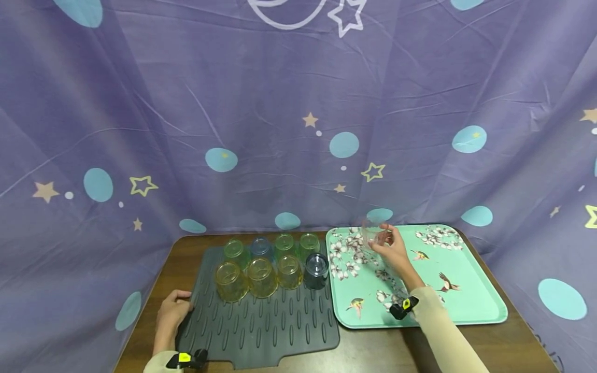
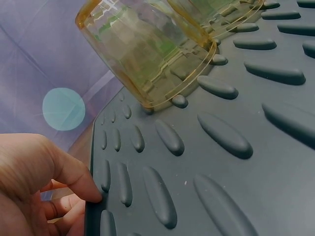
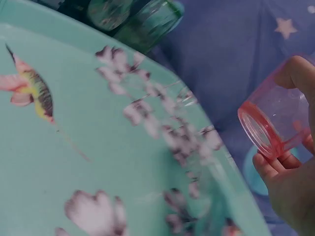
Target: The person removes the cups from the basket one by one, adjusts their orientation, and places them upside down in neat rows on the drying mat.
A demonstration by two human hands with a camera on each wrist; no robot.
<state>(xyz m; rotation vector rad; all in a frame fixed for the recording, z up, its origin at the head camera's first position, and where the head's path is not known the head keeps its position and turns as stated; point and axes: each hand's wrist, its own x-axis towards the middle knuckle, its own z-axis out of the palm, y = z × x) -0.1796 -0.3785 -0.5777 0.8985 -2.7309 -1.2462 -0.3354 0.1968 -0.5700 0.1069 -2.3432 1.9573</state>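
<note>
My right hand point(image 1: 394, 254) grips a clear pink glass point(image 1: 373, 233) above the back left part of the mint tray point(image 1: 480, 305). In the right wrist view the fingers curve round this pink glass point(image 3: 275, 123), its thick rim tilted down. My left hand point(image 1: 172, 313) rests at the left edge of the dark grey ridged mat point(image 1: 261, 336). A fingertip touches that edge in the left wrist view, the other fingers loosely bent beside it. Nearest to this hand stands an upturned yellow glass point(image 2: 142, 54).
Upturned glasses stand in two rows on the mat: green glasses point(image 1: 237, 253) and a blue glass point(image 1: 261, 248) behind, yellow glasses point(image 1: 263, 277) and a dark blue glass point(image 1: 316, 272) in front. A wooden table point(image 1: 373, 352) bears everything; a purple curtain point(image 1: 280, 103) hangs behind.
</note>
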